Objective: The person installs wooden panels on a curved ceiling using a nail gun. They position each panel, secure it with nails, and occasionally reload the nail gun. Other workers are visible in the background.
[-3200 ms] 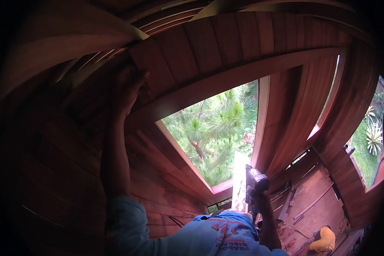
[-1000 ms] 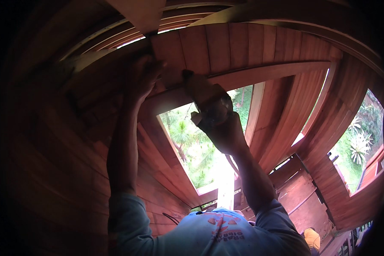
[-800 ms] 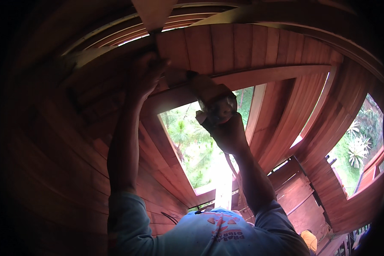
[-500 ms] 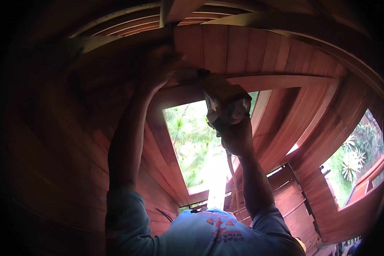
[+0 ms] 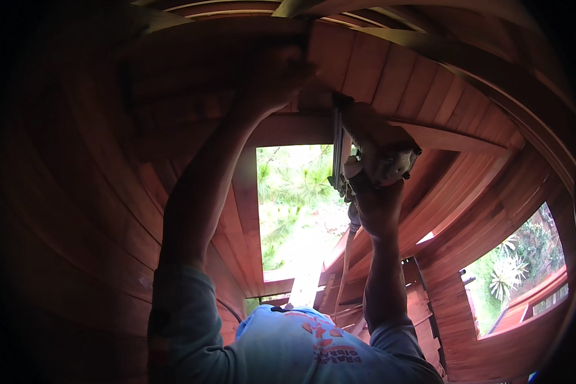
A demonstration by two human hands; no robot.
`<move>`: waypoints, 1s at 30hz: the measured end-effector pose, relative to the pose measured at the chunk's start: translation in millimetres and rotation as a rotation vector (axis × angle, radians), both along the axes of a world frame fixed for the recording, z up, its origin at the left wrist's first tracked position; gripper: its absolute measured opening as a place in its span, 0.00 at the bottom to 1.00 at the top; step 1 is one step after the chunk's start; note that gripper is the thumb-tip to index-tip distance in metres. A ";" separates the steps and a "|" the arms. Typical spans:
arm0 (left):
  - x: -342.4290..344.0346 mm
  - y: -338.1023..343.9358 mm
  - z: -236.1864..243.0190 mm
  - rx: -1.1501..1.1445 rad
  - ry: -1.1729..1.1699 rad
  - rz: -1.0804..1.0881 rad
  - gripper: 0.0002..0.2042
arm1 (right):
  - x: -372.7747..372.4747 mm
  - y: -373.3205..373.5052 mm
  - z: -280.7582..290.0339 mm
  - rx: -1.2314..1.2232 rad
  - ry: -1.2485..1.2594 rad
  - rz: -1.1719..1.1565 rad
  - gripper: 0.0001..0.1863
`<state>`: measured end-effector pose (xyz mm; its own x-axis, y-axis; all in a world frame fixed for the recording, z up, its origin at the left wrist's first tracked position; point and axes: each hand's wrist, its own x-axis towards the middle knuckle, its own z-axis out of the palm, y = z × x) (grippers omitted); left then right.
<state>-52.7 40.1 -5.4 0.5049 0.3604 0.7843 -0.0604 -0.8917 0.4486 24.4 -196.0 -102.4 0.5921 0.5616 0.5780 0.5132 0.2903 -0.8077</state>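
In the head view, my left hand (image 5: 276, 80) is raised against the reddish upper boards (image 5: 381, 70), fingers curled in shadow; what they grip is unclear. My right hand (image 5: 377, 201) grips a pneumatic nail gun (image 5: 386, 153) with a dark magazine along its left side. The tool's nose is up at the boards, just right of and below my left hand; whether it touches them cannot be made out. A hose (image 5: 343, 269) hangs from the handle.
Plank walls (image 5: 99, 211) curve around me. A window opening (image 5: 294, 185) shows greenery behind my raised arms; another (image 5: 512, 269) is at the right. Roof beams (image 5: 467, 57) cross overhead. A pale upright board (image 5: 304, 288) stands beyond my shirt front.
My right hand has lifted the nail gun from low by my body to the upper boards. In the last second both hands have shifted rightward in the picture, and the view has turned.
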 end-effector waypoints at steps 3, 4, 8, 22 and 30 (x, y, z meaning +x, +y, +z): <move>-1.3 -4.3 0.2 0.029 -0.014 0.011 0.15 | -1.6 -1.3 -0.2 -0.011 0.011 0.006 0.18; -2.5 -5.2 1.4 0.041 -0.018 0.014 0.15 | -2.9 -1.6 2.4 -0.018 0.009 0.013 0.18; 0.1 -7.5 1.8 -0.023 -0.031 -0.016 0.15 | -3.7 6.5 0.7 0.169 -0.182 -0.044 0.21; 5.6 -2.6 4.3 -0.016 -0.063 -0.042 0.14 | -2.7 6.0 3.2 0.105 -0.119 0.027 0.20; 2.8 -3.9 6.9 -0.015 -0.018 -0.004 0.14 | -13.3 5.6 12.1 0.145 -0.135 0.133 0.20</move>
<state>-49.9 36.2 1.6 0.4926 0.3699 0.7877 -0.0720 -0.8847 0.4605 11.1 -190.4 -90.4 0.4306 0.5350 0.7268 0.5631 0.4701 -0.6797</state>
